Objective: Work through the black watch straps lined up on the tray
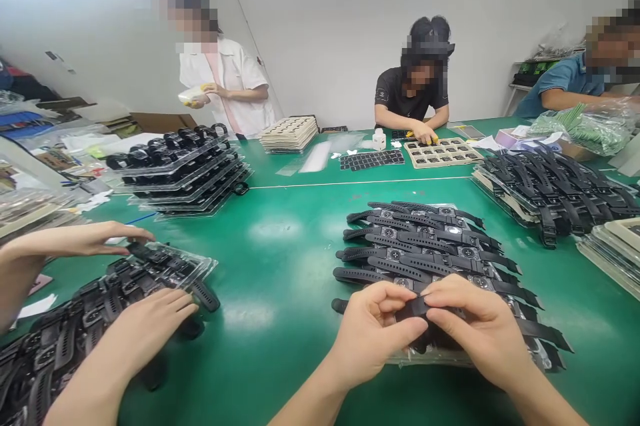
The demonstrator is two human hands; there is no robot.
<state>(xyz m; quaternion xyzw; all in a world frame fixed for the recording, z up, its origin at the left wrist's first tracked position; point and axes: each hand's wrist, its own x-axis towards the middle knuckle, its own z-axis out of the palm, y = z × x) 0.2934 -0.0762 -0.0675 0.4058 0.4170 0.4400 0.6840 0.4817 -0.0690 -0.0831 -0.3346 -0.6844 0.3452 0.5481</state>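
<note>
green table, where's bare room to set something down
Widest on the green table: the middle, between the left-hand watch pile and the nearer central watch pile, back to the pale seam. A narrower gap separates the central pile from the right-hand strap stack. Left front and far edge are crowded.

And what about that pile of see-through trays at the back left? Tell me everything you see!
The stack of trays looks like clear, shiny plastic, several layers high and a bit uneven. Black watch-like bands, curled into loops, stand along the top, and more black shows between the layers. One loop pokes out low on the right. It sits on the green table, and no hand touches it.
</note>
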